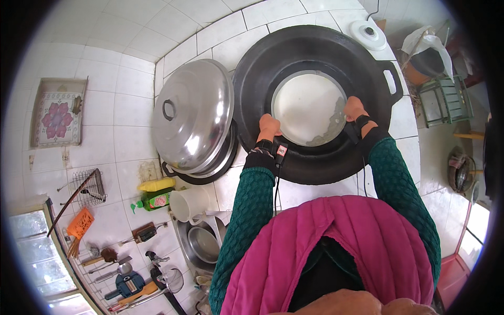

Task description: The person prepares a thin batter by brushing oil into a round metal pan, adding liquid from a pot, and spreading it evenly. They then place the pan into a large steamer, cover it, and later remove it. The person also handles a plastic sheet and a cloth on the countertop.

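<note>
A round metal pan (pixel 309 106) with pale white contents sits inside a large black wok (pixel 315 165). A darker, greyish patch shows along its lower right side. My left hand (pixel 270 125) is closed on the pan's left rim. On the opposite side, my right hand (pixel 354 108) grips the rim with curled fingers. Both wrists wear black bands with small devices and cables. A domed metal lid (pixel 193 114) leans over another dark pan left of the wok.
A round white electric base (pixel 368 34) lies behind the wok at right. To the left stand a white plastic jug (pixel 189 204), a green detergent bottle (pixel 155 199) and a sink with a metal basin (pixel 204 244). Utensils hang on the tiled wall.
</note>
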The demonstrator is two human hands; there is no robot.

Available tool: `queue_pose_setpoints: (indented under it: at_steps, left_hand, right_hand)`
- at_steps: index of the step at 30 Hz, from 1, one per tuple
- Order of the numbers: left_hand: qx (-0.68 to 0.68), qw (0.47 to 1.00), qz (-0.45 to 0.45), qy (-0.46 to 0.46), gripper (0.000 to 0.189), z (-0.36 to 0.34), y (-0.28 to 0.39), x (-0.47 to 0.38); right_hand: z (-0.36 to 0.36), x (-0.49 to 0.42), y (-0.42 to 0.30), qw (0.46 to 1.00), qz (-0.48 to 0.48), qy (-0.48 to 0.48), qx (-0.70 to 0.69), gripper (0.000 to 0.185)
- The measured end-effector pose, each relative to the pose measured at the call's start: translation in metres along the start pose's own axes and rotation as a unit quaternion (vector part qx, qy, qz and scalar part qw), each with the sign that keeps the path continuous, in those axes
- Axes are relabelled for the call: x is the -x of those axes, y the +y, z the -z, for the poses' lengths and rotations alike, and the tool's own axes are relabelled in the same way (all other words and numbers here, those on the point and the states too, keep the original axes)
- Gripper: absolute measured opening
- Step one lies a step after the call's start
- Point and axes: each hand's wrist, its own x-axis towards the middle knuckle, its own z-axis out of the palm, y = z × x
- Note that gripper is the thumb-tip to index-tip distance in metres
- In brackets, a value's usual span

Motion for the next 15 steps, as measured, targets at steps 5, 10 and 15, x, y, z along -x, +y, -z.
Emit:
queue_pose_setpoints:
  at_steps: [5, 10, 15]
  left_hand:
    - [-0.07, 0.997, 0.017, -0.002, 0.015, -0.001, 0.004, -0.018]
    - [-0.156, 0.987, 0.003, 0.034, 0.014, -0.001, 0.011, -0.019]
    - [-0.202, 0.978, -0.031, 0.029, 0.014, 0.006, 0.02, -0.014]
  right_hand:
    - [-0.004, -0.023, 0.002, 1.0, 0.005, -0.019, 0.011, 0.018]
    - [-0.006, -0.025, 0.002, 1.0, 0.003, 0.019, -0.024, 0.019]
    - [-0.003, -0.025, -0.01, 1.0, 0.019, 0.001, -0.015, 0.017]
